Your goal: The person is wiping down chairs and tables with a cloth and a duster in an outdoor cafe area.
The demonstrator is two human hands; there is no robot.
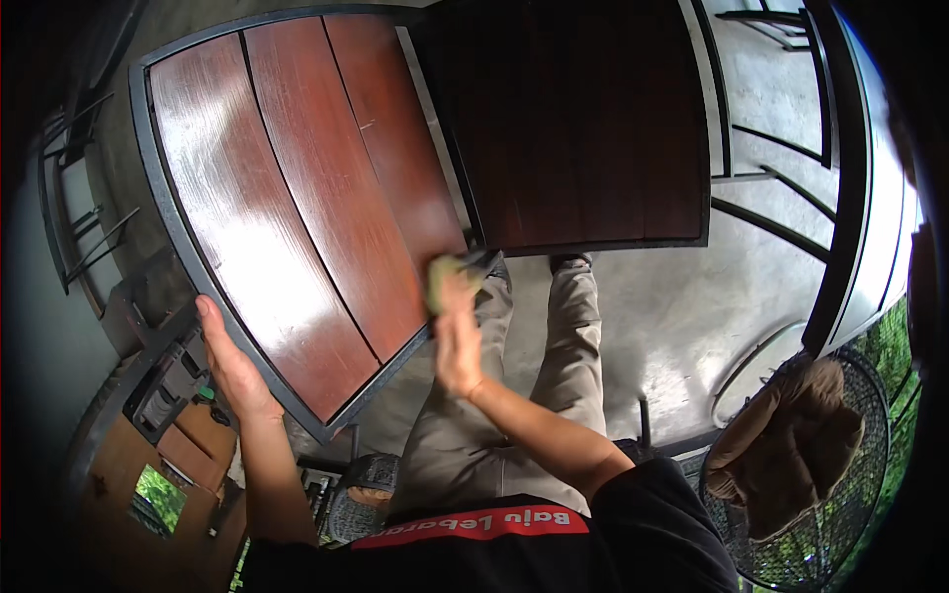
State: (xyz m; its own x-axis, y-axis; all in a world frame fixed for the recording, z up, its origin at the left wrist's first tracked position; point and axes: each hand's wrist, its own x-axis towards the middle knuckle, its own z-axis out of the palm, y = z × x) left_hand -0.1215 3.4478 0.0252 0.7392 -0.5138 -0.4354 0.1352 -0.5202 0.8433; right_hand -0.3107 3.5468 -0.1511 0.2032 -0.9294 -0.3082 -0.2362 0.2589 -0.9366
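A reddish-brown wooden panel of planks (pixel 319 185) in a dark metal frame lies tilted before me, with glossy light on its left planks. My left hand (pixel 237 363) rests flat against the frame's left edge, thumb and fingers holding no separate object. Blurred by motion, my right hand (pixel 456 341) holds a yellowish sponge or cloth pad (pixel 447 285) at the panel's lower right corner. Beside this panel, a second, darker framed wooden panel (pixel 593 148) reaches over my feet.
A brown cushion (pixel 793 437) lies on a round woven chair (pixel 830 534) at the lower right. Metal frames (pixel 786 215) stand on the concrete floor (pixel 660 319) at the right. At the lower left is an open tool case (pixel 159 393) near cardboard (pixel 118 474).
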